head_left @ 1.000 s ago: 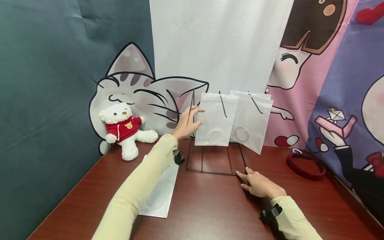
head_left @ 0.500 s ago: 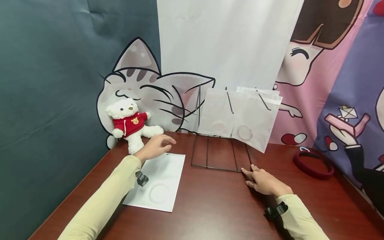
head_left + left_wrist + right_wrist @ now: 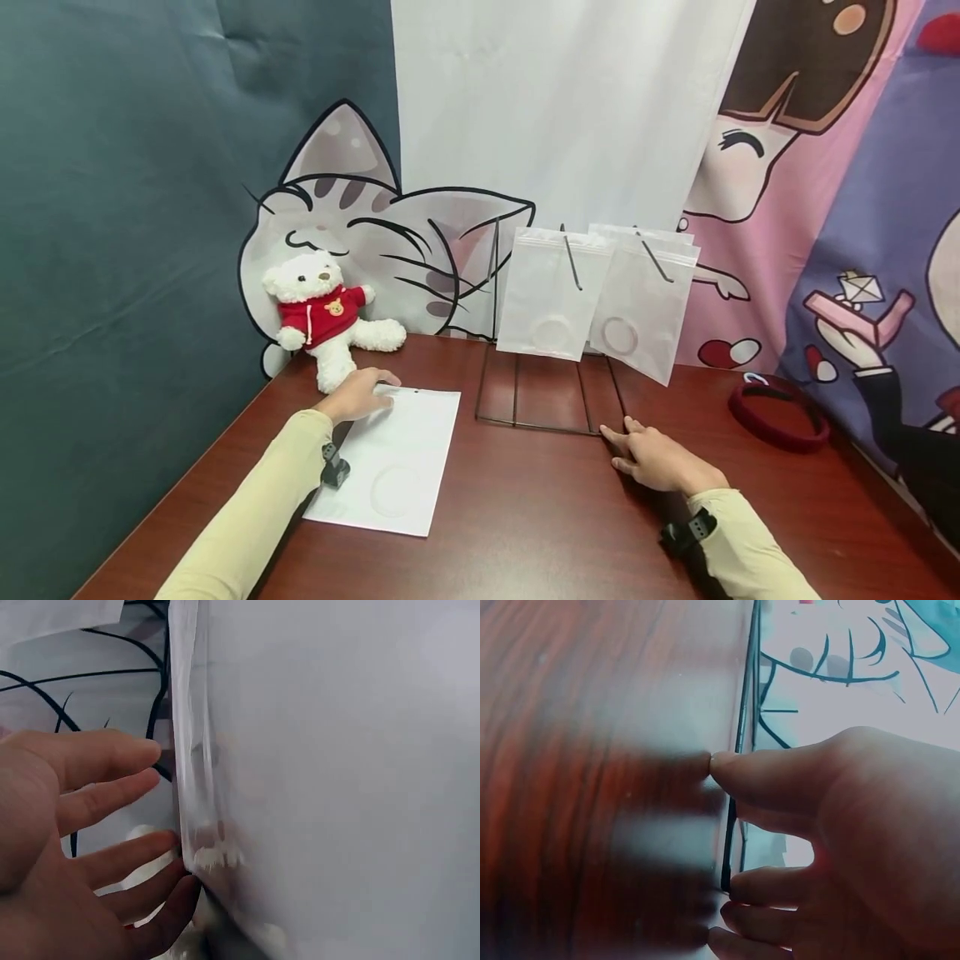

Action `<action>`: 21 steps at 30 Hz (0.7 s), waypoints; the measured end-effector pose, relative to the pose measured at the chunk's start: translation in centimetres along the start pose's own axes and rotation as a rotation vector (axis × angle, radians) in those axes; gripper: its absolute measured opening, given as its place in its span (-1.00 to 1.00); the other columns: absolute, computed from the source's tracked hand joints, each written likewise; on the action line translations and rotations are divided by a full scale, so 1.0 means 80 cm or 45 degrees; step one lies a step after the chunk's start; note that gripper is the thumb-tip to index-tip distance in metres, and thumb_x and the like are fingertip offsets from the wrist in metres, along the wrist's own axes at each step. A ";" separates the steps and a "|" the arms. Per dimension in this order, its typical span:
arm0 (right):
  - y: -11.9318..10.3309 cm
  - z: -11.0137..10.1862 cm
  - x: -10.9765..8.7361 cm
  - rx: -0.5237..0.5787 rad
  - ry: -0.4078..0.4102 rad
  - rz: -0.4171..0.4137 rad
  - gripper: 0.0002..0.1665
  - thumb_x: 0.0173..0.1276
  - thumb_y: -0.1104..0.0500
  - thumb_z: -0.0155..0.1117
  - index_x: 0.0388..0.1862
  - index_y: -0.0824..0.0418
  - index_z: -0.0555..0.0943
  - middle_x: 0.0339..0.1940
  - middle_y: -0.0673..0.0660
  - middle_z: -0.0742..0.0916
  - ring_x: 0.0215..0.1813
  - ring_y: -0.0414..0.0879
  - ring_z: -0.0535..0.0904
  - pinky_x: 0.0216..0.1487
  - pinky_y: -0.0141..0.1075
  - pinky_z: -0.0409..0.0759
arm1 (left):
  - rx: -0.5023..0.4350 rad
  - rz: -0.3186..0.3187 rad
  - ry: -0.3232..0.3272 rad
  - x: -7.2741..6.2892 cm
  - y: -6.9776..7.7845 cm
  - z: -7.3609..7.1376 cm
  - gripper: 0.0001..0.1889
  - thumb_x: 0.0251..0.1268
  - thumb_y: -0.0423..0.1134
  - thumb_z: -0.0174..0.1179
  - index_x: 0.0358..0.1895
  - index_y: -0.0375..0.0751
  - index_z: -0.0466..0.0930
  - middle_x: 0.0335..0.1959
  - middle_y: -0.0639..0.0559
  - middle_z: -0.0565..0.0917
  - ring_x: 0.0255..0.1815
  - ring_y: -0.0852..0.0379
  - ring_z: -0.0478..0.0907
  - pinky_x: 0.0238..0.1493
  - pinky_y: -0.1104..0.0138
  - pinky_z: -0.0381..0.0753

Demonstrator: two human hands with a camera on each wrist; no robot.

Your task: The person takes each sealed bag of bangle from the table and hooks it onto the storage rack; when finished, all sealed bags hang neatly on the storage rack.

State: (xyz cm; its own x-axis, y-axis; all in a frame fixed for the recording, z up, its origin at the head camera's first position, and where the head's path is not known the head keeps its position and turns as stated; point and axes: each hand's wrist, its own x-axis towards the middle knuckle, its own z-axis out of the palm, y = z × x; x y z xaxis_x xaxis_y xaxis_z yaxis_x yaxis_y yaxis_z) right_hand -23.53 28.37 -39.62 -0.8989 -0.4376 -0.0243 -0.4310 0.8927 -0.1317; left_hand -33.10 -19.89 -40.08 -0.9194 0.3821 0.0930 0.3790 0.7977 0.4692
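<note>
A flat white zip bag (image 3: 420,450) with a ring outline showing through lies on the table, a small hole near its far edge. My left hand (image 3: 358,396) is at its far left corner, thumb and fingers spread apart. In the left wrist view, the fingertips of the left hand (image 3: 97,825) are right beside the bag's zip edge (image 3: 199,735). A black wire rack (image 3: 536,429) bears two hooks with hanging white bags (image 3: 551,292). At the rack's front right corner, my right hand (image 3: 660,460) rests with extended fingers on the base wire (image 3: 731,840).
A white teddy bear (image 3: 318,312) in a red top sits behind the left hand. To the right lies a dark red headband (image 3: 780,417). The rack's left hook (image 3: 492,250) carries no bag. A printed cloth backdrop (image 3: 570,108) stands behind the table (image 3: 517,508).
My left hand has come away from the rack's left hook and moved left and down to the flat bag's far corner. The right hand has stayed at the rack's corner.
</note>
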 end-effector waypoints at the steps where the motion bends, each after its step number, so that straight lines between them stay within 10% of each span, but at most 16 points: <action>1: 0.000 0.000 0.001 -0.003 0.001 -0.004 -0.36 0.38 0.13 0.32 0.41 0.24 0.48 0.34 0.71 0.42 0.28 0.58 0.48 0.28 0.27 0.50 | 0.023 -0.004 -0.008 0.000 -0.002 0.001 -0.60 0.22 -0.35 0.31 0.13 -0.38 0.62 0.16 -0.31 0.66 0.31 -0.27 0.52 0.32 -0.08 0.51; 9: 0.000 0.001 0.001 -0.037 0.049 -0.041 -0.37 0.35 0.13 0.36 0.38 0.26 0.52 0.29 0.72 0.46 0.22 0.56 0.54 0.21 0.23 0.56 | 0.102 0.009 -0.033 0.006 -0.002 0.002 -0.49 0.12 -0.35 0.42 0.18 -0.37 0.59 0.13 -0.29 0.66 0.20 -0.21 0.55 0.28 -0.05 0.52; 21: -0.003 0.002 0.002 -0.046 0.022 -0.026 -0.36 0.36 0.14 0.34 0.40 0.26 0.50 0.29 0.67 0.47 0.18 0.54 0.57 0.20 0.24 0.57 | -0.354 0.171 -0.042 -0.004 0.010 -0.024 -0.66 0.34 -0.33 0.28 0.17 -0.10 0.65 0.18 -0.11 0.68 0.23 -0.10 0.52 0.30 -0.10 0.48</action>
State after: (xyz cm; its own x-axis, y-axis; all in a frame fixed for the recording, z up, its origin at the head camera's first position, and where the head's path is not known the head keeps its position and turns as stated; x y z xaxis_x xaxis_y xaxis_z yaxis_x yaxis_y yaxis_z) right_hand -23.55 28.11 -39.73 -0.8909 -0.4542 -0.0045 -0.4517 0.8870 -0.0965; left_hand -32.73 -20.30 -38.05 -0.8574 0.4942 0.1438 0.4493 0.5823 0.6775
